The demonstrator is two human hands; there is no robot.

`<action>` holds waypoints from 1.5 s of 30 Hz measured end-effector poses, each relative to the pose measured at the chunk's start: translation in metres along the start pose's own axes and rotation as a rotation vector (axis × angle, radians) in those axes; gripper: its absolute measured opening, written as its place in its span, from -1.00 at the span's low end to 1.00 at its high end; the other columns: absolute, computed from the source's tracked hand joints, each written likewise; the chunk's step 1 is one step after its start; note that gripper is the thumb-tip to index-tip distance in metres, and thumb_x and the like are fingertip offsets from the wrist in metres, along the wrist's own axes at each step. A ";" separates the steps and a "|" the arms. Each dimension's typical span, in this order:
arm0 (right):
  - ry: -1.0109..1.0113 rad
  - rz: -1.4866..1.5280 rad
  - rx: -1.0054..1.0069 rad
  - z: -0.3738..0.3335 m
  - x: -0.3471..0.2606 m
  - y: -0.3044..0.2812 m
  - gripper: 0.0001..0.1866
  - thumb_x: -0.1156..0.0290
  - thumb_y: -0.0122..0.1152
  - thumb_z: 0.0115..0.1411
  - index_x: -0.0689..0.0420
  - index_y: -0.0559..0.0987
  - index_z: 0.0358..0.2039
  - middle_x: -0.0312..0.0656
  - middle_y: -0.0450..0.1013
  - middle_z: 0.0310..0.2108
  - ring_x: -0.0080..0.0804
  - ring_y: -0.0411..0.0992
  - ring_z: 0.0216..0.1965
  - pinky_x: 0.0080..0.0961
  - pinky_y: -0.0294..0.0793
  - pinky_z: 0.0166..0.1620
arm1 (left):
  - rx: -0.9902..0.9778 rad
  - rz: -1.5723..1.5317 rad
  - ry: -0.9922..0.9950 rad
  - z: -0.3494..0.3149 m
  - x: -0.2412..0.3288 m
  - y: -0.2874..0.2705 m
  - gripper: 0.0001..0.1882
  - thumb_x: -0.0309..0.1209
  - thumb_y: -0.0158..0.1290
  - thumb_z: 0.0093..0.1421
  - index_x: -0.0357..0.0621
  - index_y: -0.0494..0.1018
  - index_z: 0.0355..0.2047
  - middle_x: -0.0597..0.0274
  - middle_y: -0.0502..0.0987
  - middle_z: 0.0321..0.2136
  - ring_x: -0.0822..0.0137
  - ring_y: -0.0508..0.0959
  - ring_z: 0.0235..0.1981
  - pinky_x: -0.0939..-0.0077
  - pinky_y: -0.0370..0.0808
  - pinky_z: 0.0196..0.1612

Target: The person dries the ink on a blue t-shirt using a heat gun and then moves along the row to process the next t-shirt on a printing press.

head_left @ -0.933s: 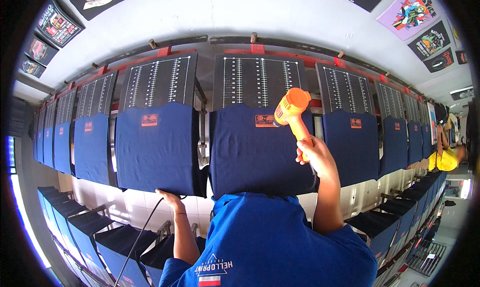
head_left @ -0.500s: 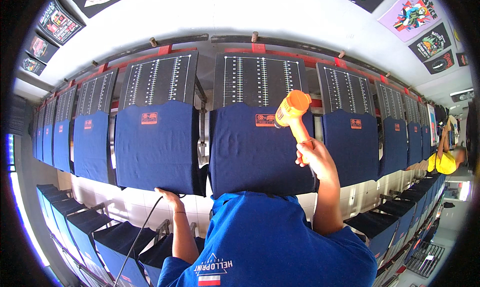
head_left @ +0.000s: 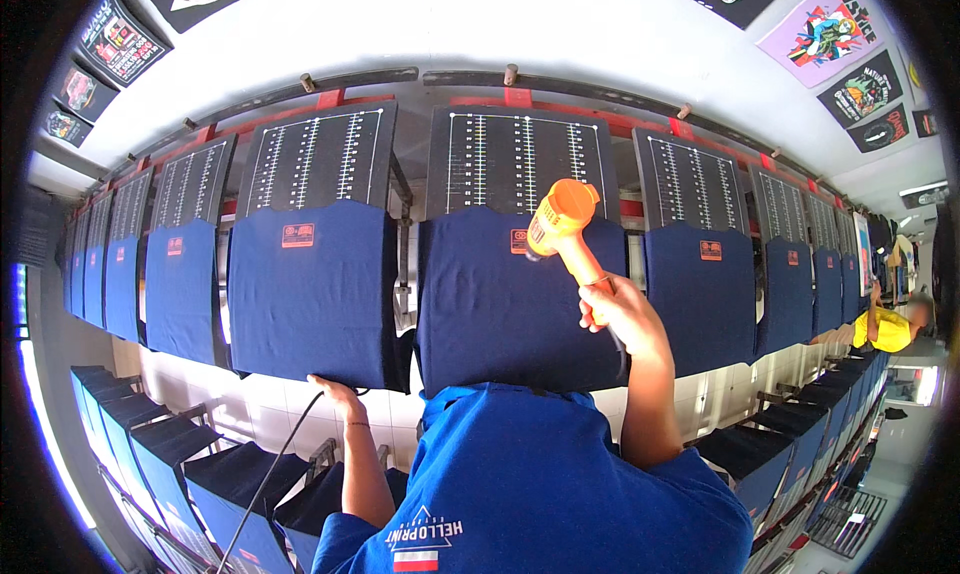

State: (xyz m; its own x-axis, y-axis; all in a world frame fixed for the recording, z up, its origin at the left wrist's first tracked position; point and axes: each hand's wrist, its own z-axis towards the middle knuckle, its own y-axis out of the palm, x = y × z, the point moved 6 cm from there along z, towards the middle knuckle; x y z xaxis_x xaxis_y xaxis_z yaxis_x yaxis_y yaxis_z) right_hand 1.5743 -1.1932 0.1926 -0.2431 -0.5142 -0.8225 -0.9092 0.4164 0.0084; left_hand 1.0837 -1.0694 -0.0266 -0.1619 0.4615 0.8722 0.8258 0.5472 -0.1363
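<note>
Far left, a row of dark blue shirts on black boards. Left hand (head_left: 345,406) sits at the lower edge of the left shirt (head_left: 310,314), fingertips at the hem; a black cord (head_left: 268,479) runs down and left from it. Cannot tell whether the left fingers pinch the cord or the hem. The left shirt has a small orange print (head_left: 297,236) near its top and lies on a ruled board (head_left: 330,154).

Middle: heat gun (head_left: 568,212), orange, over the middle shirt (head_left: 490,324), nozzle angled down-left, partly covering the orange patch (head_left: 519,242) there. Handle is inside the right hand (head_left: 630,319), right fingers wrapped round it; the gun's body lies above and left of them.

Right: right shirt (head_left: 705,309), then a person in yellow (head_left: 885,329) farther off.
</note>
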 end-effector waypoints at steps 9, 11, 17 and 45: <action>-0.048 -0.007 -0.018 0.004 -0.003 0.011 -0.73 0.23 0.16 0.19 0.19 0.41 -0.29 -0.33 0.40 -0.54 -0.59 0.43 -0.55 -0.66 0.42 -0.49 | 0.029 0.065 -0.023 0.010 -0.008 -0.010 -0.02 0.31 -0.41 0.21 -0.45 0.02 0.24 -0.12 0.12 0.24 0.05 0.19 0.23 0.32 0.05 0.28; -0.076 0.011 -0.049 0.004 -0.005 0.018 -0.72 0.23 0.17 0.19 0.19 0.42 -0.29 -0.34 0.41 -0.54 -0.60 0.43 -0.55 -0.67 0.42 -0.49 | -0.011 0.057 -0.026 0.009 -0.007 -0.007 -0.04 0.29 -0.41 0.23 -0.42 -0.06 0.27 -0.08 0.05 0.28 0.05 0.13 0.26 0.30 0.00 0.30; -0.088 -0.019 -0.055 0.005 -0.008 0.026 -0.73 0.26 0.15 0.20 0.20 0.41 -0.26 -0.34 0.39 -0.53 -0.63 0.41 -0.53 -0.67 0.42 -0.47 | 0.074 0.100 0.034 0.025 -0.019 -0.015 -0.09 0.27 -0.43 0.25 -0.37 0.05 0.25 -0.12 0.16 0.23 0.04 0.20 0.23 0.33 0.08 0.27; -0.101 -0.003 0.031 0.025 -0.025 0.020 -0.69 0.24 0.19 0.16 0.20 0.44 -0.22 -0.35 0.41 -0.43 -0.70 0.36 -0.48 -0.72 0.40 -0.48 | -0.089 -0.016 0.043 0.055 -0.040 -0.020 -0.06 0.31 -0.48 0.23 -0.29 -0.09 0.30 0.02 0.00 0.30 0.08 0.07 0.28 0.26 -0.03 0.32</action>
State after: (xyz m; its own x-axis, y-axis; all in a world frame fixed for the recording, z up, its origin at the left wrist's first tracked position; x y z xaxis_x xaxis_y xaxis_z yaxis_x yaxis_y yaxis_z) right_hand 1.5709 -1.1535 0.1997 -0.2041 -0.4380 -0.8755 -0.8986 0.4386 -0.0099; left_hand 1.0436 -1.0606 -0.0845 -0.1537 0.4221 0.8934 0.8682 0.4893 -0.0818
